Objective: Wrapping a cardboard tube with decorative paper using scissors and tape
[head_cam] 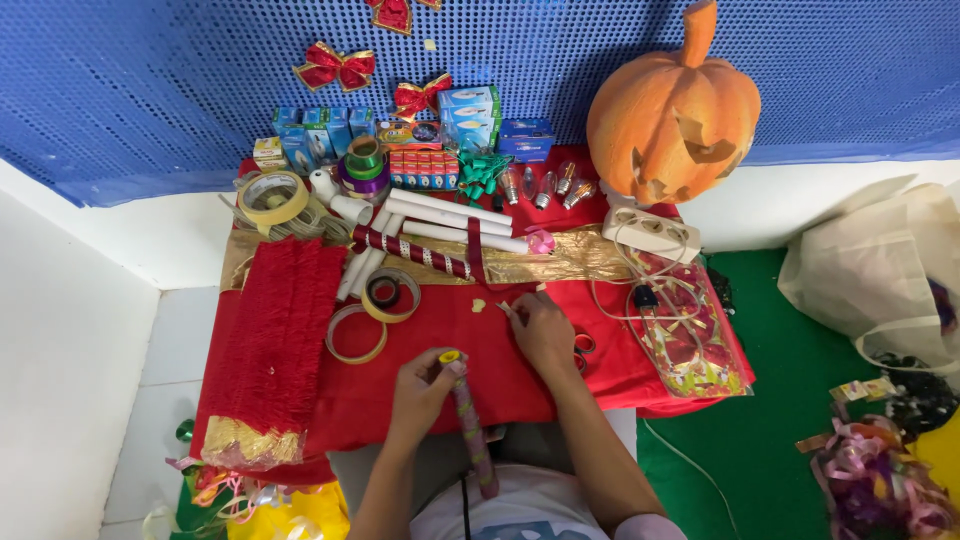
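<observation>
Head view, lower centre: left hand (420, 388) closed round wrapped tube (470, 425) near its top, likely light, stiff, slippery foil; right hand (540, 330) pinching a small scrap (505, 308).

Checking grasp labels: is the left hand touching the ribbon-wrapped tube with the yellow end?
Touching. The head view shows the left hand closed around the top of the ribbon-wrapped tube, just below its yellow end.

one head-worn camera looks steeply down and forward from above the person's chest, close over the low table covered in red cloth (450, 330). it faces the blue perforated wall panel (150, 90) behind, taking in the green floor mat (790, 400) at right.
</observation>
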